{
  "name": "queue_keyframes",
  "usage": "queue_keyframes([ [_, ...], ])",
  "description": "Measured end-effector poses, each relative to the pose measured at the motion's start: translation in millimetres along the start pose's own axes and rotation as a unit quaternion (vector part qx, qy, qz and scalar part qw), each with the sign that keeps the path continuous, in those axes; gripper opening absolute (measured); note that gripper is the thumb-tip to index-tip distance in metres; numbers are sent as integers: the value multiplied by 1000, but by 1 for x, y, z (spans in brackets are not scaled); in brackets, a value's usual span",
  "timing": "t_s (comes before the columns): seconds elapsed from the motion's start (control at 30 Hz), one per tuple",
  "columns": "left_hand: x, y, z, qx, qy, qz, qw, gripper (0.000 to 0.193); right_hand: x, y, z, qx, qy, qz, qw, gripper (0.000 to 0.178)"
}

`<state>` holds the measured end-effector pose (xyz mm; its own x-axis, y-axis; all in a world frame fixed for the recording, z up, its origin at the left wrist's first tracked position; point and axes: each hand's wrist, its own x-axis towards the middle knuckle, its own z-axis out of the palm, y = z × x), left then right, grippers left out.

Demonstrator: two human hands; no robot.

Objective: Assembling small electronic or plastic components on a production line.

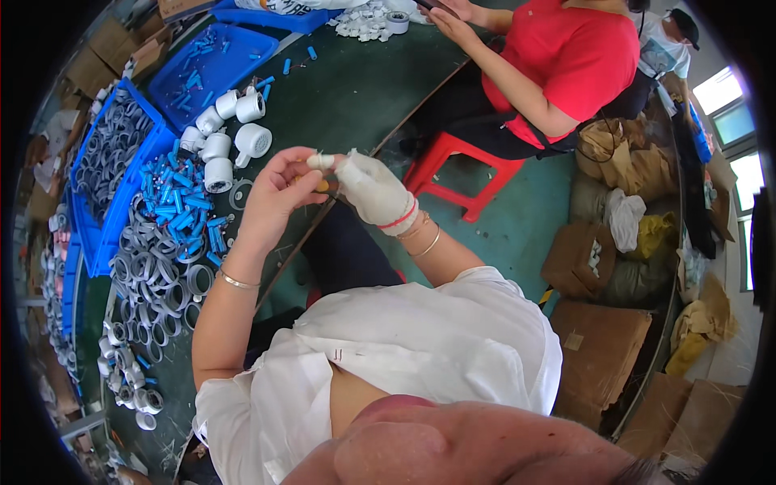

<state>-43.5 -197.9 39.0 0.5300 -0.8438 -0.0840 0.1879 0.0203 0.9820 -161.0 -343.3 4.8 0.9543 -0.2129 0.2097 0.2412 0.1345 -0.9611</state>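
Observation:
Just beyond the table edge, my two hands meet in front of my body. My left hand (283, 192) is bare and closed, thumb and fingers pinched together. At its fingertips shows a small white piece (321, 161), either a part or a wrap on a finger; I cannot tell which. A small yellow-orange thing (322, 186) peeks out below it, too small to name. My right hand (373, 192) wears a white knit glove with a red cuff band. Its fingers are bent together against the left fingertips, and whatever they grip is hidden.
Left of my hands lie white round housings (217, 147), blue cylindrical cells (182, 198) and grey rings (158, 279). Behind them are a ring-filled blue bin (144, 212) and a blue tray (234, 56). A person in red (558, 65) is beside a red stool (461, 174). Cartons (598, 347) stand right.

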Motion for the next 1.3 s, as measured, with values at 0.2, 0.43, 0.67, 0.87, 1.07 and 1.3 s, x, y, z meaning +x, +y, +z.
queue_keyframes([
  [0.2, -5, 0, -9, 123, 9, 110, 986, 46, 0, 20, -2, 314, -44, 37, 948, 59],
  [0.43, -13, 6, 5, 106, -25, 122, 987, 28, -6, 15, 6, 148, -91, -72, 982, 57],
  [0.67, -5, 5, -31, 109, 73, 143, 981, 13, 0, 12, -24, 247, 39, -26, 968, 70],
  [0.87, 45, -7, -33, 361, 133, 156, 910, 24, 6, 11, -16, 331, 35, 38, 942, 72],
  [1.07, 104, -34, -70, 662, 64, 152, 732, 16, 6, 11, -7, 444, -34, 65, 893, 69],
  [1.3, 49, 1, 5, 233, 31, 223, 946, 31, -1, 4, -5, 280, -48, -23, 959, 55],
])
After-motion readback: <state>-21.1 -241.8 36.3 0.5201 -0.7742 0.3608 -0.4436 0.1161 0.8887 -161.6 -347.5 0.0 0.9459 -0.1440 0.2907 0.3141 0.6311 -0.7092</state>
